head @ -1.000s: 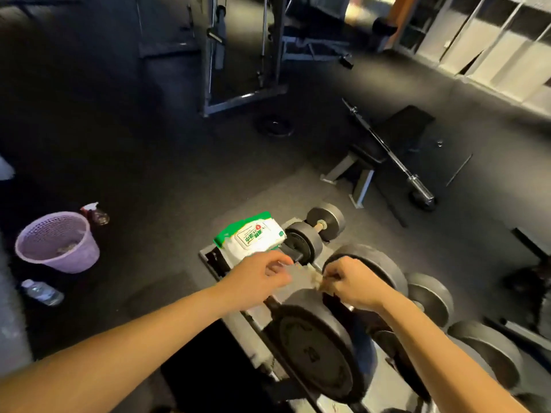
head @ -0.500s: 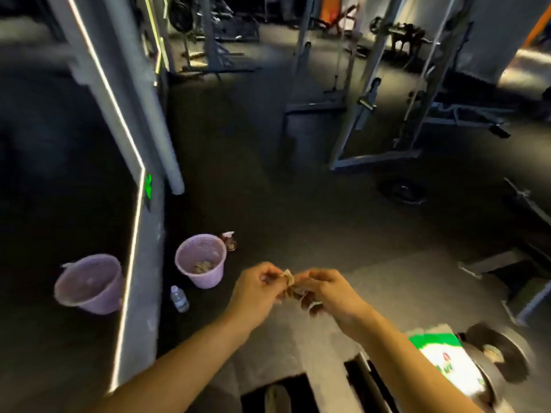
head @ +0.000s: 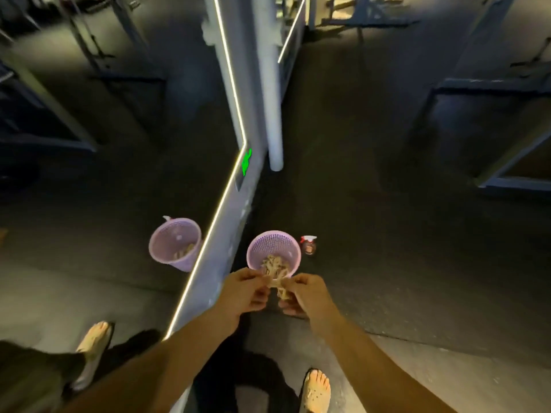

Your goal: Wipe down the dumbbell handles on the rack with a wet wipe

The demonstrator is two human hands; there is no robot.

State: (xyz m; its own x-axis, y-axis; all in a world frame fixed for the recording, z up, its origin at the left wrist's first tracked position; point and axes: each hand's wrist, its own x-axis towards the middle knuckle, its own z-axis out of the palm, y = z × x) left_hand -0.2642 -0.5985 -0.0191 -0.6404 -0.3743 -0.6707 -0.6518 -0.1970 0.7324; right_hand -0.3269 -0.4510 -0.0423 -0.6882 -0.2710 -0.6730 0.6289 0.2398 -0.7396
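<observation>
One mirror wall (head: 119, 189): hard edge close on the left, no swinging there.
left hand (head: 247, 293): fingers curled, pinching one end of the wet wipe (head: 278, 286).
wet wipe: limp, featherlight, crumpled. Sits right by the basket (head: 293, 248); best pinched at a bunch.
right hand (head: 307, 296): pinching the other end.
basket: open-topped, wads inside.
right side: spray bottle (head: 309, 245) beside basket, then open floor (head: 417, 263).

Left hand (head: 245, 294) and right hand (head: 307, 297) have carried the wipe (head: 281, 290) from the rack to above the purple basket (head: 268, 242)
</observation>
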